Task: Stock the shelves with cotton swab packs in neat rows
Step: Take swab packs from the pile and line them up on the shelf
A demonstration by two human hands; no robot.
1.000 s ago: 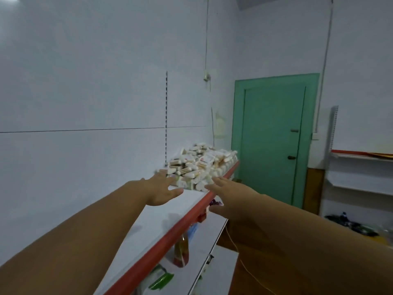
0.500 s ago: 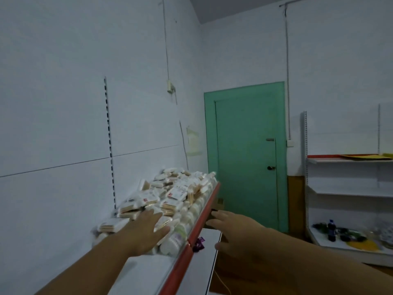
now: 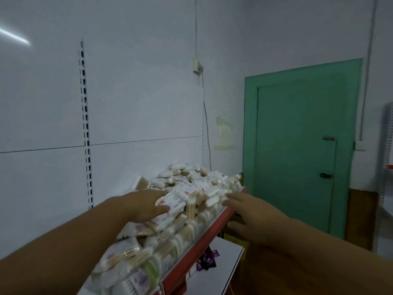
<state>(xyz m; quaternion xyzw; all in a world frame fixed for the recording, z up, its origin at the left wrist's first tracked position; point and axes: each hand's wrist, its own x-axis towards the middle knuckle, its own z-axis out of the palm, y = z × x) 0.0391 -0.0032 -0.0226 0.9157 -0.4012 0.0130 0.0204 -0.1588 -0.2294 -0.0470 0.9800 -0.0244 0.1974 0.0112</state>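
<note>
The top shelf (image 3: 205, 236), a white board with a glossy red front lip, carries the cotton swab packs (image 3: 191, 189). They sit heaped loosely against the white wall panel, most of them at the far end near the green door (image 3: 297, 150). Along the lip a row of packs stands on edge, more orderly than the pile above. The packs are small, flat, crinkly clear-and-white plastic sleeves. Pale wooden sticks and white tips show through them, and some bear a small red label.

Below, a lower shelf (image 3: 214, 277) of plain white board holds a few shiny purple wrappers (image 3: 207, 259). A slotted metal upright (image 3: 86, 124) runs up the wall panel.

The left hand (image 3: 140, 206) lies palm down on the heap, its fingers fairly straight and close together. Their tips are hidden behind a labelled pack, and the thumb reaches out along that pack's near edge. The right hand (image 3: 248, 211) hovers at the red lip with fingers spread and slightly bent and the thumb lower than the lip. It holds nothing, and I cannot tell whether its fingertips touch the front row.
</note>
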